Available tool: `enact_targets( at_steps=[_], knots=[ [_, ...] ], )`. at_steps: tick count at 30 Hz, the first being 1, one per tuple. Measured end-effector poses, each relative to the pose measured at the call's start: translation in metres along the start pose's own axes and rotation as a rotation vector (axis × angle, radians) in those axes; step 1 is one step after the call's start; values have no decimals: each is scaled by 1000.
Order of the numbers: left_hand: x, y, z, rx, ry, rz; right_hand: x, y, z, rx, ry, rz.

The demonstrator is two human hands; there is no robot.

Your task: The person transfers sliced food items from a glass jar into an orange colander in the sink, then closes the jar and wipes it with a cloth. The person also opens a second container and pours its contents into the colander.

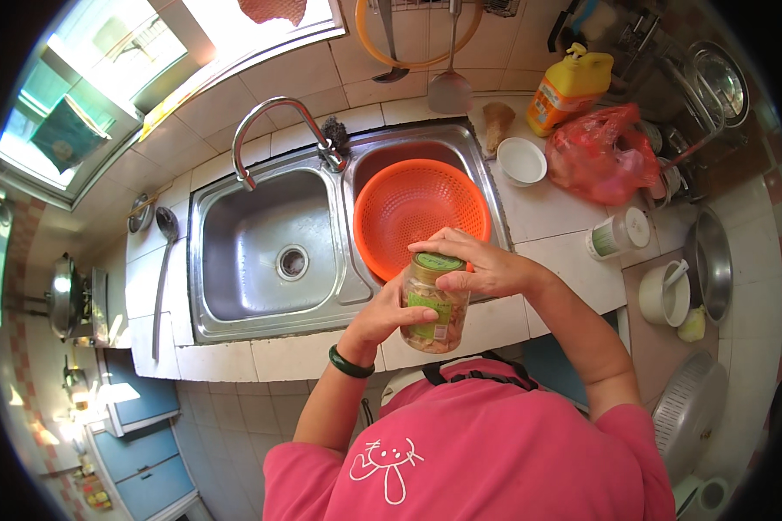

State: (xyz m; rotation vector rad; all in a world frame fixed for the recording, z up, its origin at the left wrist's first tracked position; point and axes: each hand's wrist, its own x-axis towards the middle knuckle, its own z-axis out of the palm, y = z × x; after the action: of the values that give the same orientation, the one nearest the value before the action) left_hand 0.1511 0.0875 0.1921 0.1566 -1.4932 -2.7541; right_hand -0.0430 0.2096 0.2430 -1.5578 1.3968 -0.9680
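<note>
A clear jar [438, 329] of pale, flaky pieces, with a green label, is held close to my body at the counter's front edge. My left hand [391, 312] wraps the jar's side, thumb across the label; a dark green bangle [352, 363] circles that wrist. At the top, my right hand [479, 264] grips around the green-topped lid [439, 262], which sits on the jar. Just beyond the jar, an orange plastic colander [423, 195] rests in the right sink basin, and its inside shows no contents.
Left of the colander lies a steel sink basin [267, 241] under a curved faucet [280, 101]. On the right counter stand a white bowl [522, 161], a red plastic bag [599, 156], a yellow pump bottle [570, 88] and another lidded jar [619, 233]. A long ladle [163, 280] lies at left.
</note>
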Motion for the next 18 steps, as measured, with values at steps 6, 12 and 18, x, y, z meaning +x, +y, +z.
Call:
enact_targets(
  at_steps=[6,12,18],
  knots=[
    [-16,8,-6,72,88,59,23,0,23,285,21,19],
    [-29,10,-7,193,228,120,33,-1,38,256,78,-39],
    [-29,0,2,226,322,159,31,2,38,385,57,-4]
  ],
)
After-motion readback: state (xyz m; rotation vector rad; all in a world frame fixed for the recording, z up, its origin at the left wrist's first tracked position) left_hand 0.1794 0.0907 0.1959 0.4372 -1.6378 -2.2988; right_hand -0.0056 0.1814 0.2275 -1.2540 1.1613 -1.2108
